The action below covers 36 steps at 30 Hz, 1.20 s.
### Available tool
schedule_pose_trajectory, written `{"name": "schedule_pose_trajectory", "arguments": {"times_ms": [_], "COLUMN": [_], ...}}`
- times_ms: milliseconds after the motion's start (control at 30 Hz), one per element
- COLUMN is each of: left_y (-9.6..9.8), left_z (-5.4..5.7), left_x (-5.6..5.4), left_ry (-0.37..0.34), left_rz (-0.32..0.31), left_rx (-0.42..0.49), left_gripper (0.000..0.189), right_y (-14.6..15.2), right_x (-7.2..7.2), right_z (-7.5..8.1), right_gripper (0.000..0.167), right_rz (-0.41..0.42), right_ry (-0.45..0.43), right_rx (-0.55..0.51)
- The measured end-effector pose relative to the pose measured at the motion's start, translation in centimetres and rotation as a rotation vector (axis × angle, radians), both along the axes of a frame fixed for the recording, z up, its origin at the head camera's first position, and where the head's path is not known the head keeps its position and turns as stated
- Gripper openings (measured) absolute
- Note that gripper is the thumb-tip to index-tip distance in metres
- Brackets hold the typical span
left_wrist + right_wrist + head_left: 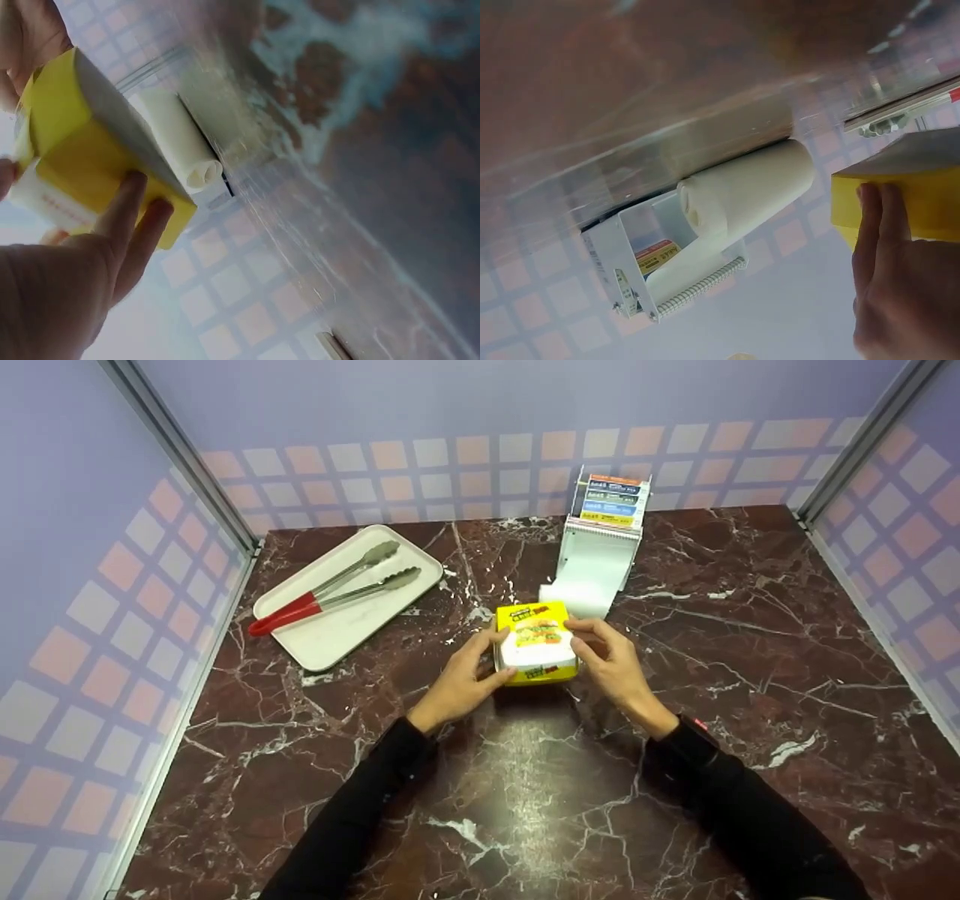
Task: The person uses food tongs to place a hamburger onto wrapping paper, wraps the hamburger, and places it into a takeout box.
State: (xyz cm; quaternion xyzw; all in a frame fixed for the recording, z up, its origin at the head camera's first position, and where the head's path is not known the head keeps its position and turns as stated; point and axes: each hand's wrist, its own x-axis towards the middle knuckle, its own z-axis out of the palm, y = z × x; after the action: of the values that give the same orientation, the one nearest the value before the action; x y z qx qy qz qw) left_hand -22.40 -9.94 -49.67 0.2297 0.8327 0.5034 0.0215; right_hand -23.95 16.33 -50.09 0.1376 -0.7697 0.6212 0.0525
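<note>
A yellow and white burger box (537, 651) with a burger picture on its lid is held between both hands, in front of the white dispenser. My left hand (466, 679) grips its left side, thumb at the near corner. On the right side, my right hand (616, 666) holds it with thumb and fingers. The left wrist view shows fingers spread along the yellow wall of the box (94, 150). From the right wrist, the box (922, 196) appears raised above the table, two fingertips against its side. Its contents are hidden.
Behind the box stands a white dispenser (600, 547) with a curled white sheet (577, 598) and coloured label strips (611, 502). Tongs with red handles (289, 613) lie on a white tray (322, 652) at left. White crumbs dot the marbled table (487, 810); patterned panels surround it.
</note>
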Motion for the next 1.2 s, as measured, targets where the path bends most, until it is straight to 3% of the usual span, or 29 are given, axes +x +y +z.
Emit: {"name": "schedule_pose_trajectory", "arguments": {"times_ms": [333, 600, 900, 1200], "left_y": [0.2, 0.3, 0.2, 0.2], "left_z": [0.1, -0.2, -0.3, -0.3], "left_x": [0.1, 0.2, 0.1, 0.3], "left_ry": [0.012, -0.061, -0.049, -0.076], "left_rz": [-0.037, -0.061, -0.067, -0.075], "left_rx": [-0.101, -0.144, -0.22, -0.232], "left_gripper": [0.036, 0.048, 0.049, 0.045], "right_y": [0.1, -0.7, 0.0, -0.2], "right_x": [0.6, 1.6, 0.5, 0.9], "right_z": [-0.3, 0.9, -1.1, -0.9], "right_gripper": [0.038, 0.041, 0.04, 0.041], "right_rz": [0.012, 0.047, 0.042, 0.048], "right_ry": [-0.05, -0.039, -0.017, -0.008], "right_rx": [0.106, 0.171, 0.189, 0.19]}}
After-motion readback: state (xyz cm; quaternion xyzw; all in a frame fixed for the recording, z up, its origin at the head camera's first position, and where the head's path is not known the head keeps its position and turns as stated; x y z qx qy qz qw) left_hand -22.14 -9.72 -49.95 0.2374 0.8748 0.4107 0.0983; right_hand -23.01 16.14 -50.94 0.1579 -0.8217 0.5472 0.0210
